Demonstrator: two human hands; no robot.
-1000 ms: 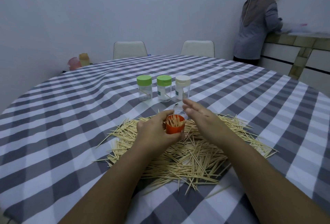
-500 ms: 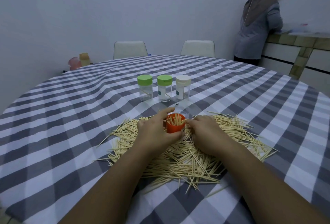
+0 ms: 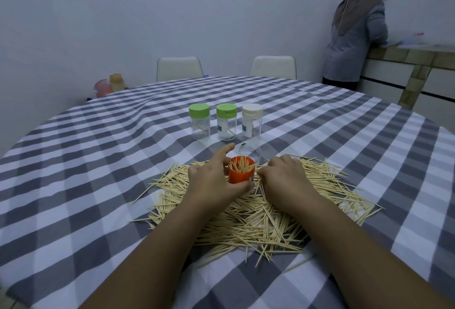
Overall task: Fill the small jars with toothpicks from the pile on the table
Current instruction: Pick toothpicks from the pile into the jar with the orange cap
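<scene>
My left hand (image 3: pixel 211 180) grips a small orange jar (image 3: pixel 240 173) that stands upright in the toothpick pile (image 3: pixel 258 212) and holds a bunch of toothpicks. My right hand (image 3: pixel 283 175) rests palm down on the pile just right of the jar, fingers curled onto toothpicks; whether it pinches any is hidden. Behind them stand three capped clear jars in a row: two with green lids (image 3: pixel 199 121) (image 3: pixel 226 121) and one with a white lid (image 3: pixel 252 120). A clear piece (image 3: pixel 251 152) lies just behind the orange jar.
The round table wears a grey and white checked cloth (image 3: pixel 98 161). Two white chairs (image 3: pixel 179 68) (image 3: pixel 272 66) stand at its far side. Pink and orange containers (image 3: pixel 108 85) sit at the far left. A person (image 3: pixel 354 27) stands at a counter at the back right.
My right hand dropped from above the orange jar down onto the pile to its right. My left hand and the jar stayed in place.
</scene>
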